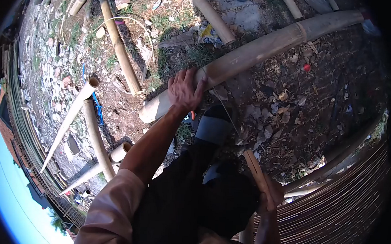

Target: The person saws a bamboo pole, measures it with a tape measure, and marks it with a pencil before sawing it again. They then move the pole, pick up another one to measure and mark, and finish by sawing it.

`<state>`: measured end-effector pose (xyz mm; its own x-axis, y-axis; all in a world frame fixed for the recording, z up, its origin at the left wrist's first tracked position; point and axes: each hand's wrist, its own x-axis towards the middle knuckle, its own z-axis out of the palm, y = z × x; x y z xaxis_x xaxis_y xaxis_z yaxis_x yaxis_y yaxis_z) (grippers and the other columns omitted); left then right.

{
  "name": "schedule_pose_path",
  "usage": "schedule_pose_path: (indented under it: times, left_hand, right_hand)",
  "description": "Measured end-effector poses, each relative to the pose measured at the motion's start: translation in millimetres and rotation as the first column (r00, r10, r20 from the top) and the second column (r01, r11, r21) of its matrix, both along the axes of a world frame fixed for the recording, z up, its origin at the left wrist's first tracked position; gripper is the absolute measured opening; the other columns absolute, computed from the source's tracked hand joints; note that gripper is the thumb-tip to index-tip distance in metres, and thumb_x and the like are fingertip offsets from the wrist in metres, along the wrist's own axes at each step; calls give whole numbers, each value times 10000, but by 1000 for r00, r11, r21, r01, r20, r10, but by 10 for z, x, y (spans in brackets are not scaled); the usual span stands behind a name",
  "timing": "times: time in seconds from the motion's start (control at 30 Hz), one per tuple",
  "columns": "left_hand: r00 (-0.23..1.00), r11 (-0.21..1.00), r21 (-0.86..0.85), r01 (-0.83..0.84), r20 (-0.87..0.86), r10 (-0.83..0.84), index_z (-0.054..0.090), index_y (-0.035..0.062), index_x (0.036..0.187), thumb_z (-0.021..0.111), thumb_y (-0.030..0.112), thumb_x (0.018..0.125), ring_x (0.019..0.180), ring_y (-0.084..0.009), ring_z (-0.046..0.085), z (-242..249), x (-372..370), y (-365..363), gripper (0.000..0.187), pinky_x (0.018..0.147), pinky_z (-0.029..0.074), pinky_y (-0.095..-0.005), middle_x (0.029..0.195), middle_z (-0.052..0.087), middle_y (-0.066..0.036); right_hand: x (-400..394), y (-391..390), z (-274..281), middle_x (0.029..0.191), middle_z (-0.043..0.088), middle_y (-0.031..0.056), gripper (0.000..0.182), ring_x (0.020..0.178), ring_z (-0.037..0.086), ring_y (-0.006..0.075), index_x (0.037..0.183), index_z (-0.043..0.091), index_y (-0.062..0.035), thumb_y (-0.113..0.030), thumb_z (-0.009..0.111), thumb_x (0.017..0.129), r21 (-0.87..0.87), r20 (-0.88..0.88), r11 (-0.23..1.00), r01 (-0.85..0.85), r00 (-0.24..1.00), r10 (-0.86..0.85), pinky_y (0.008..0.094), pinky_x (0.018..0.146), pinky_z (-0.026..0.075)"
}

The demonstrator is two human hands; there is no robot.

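Observation:
My left hand (185, 91) lies palm down on a long, thick bamboo pole (270, 44), near its cut end, with the fingers spread over the curve. The pole runs from the middle of the ground up to the far right. My right hand (272, 197) is closed around a flat wooden handle (254, 168), held low beside my body at the lower right; what is at the handle's other end is hidden. A thin line (223, 105) runs from the pole down towards my leg. My grey shoe (212, 128) stands just below the pole's end.
Several thinner bamboo poles (118, 43) lie across the dirt to the left and at the top (212, 16). Rubble, dry leaves and litter cover the ground. A panel of thin bamboo slats (345, 209) curves along the lower right. A slatted fence (22, 130) borders the left.

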<state>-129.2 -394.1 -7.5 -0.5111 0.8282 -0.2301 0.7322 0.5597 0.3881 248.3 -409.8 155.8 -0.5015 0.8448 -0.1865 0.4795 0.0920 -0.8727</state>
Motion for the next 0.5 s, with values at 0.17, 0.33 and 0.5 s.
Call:
schedule_pose_path:
  times: [0.17, 0.33, 0.5]
  left_hand:
    - [990, 997, 74, 33, -136, -23, 650, 105, 1296, 560, 573, 968, 1134, -303, 649, -47, 15, 10, 579, 977, 415, -444, 1151, 676, -125]
    - [998, 998, -10, 59, 28, -59, 624, 104, 1319, 591, 590, 926, 1191, -316, 606, 53, -78, 48, 626, 1008, 399, -458, 1233, 634, -125]
    - [968, 971, 79, 226, -132, -215, 573, 102, 1370, 737, 534, 797, 1154, -354, 633, 34, -80, -12, 736, 1014, 428, -455, 1209, 645, -129]
  right_hand:
    - [-158, 91, -101, 791, 727, 161, 590, 680, 739, 297, 1207, 695, 111, -441, 591, 1024, 53, -53, 998, -29, 998, 32, 393, 589, 549]
    - [557, -297, 231, 736, 651, 126, 634, 589, 648, 256, 1057, 715, 81, -505, 475, 1056, -136, 1, 991, 8, 1000, -8, 390, 536, 475]
    - [420, -345, 273, 584, 503, 72, 777, 489, 523, 197, 804, 619, 47, -656, 406, 1057, -4, 110, 999, 39, 993, -38, 338, 450, 339]
